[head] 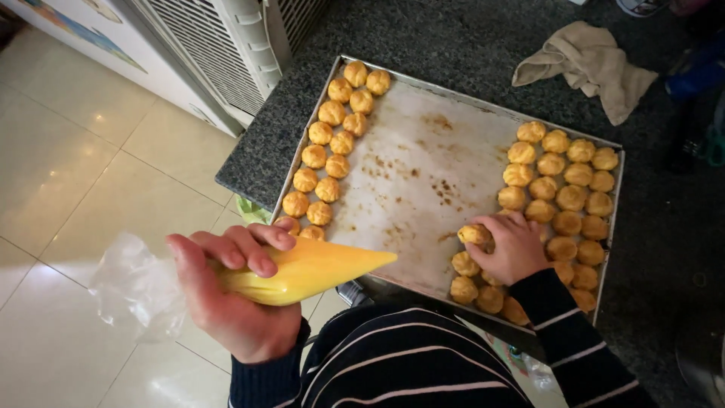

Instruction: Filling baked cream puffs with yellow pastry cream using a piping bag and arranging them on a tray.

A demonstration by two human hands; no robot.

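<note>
A dark counter (468, 38) carries a metal tray (423, 174) with puffs in rows at both sides. The left hand (234, 295) holds a yellow piping bag (310, 270) in a closed grip, beside the tray. The right hand (513, 245) pinches one puff (473, 234) over the tray.

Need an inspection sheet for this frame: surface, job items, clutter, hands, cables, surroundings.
Surface: dark speckled stone counter, metal baking tray on it, stained bare middle.
Job's things: yellow-filled piping bag; small round pastry puffs in a left group and a right group.
Clutter: crumpled beige cloth beyond the tray.
Hands: left hand grips the piping bag off the counter edge; right hand holds one puff on the tray.
Cables: nothing seen.
Surroundings: glossy tiled floor, white grilled appliance.
</note>
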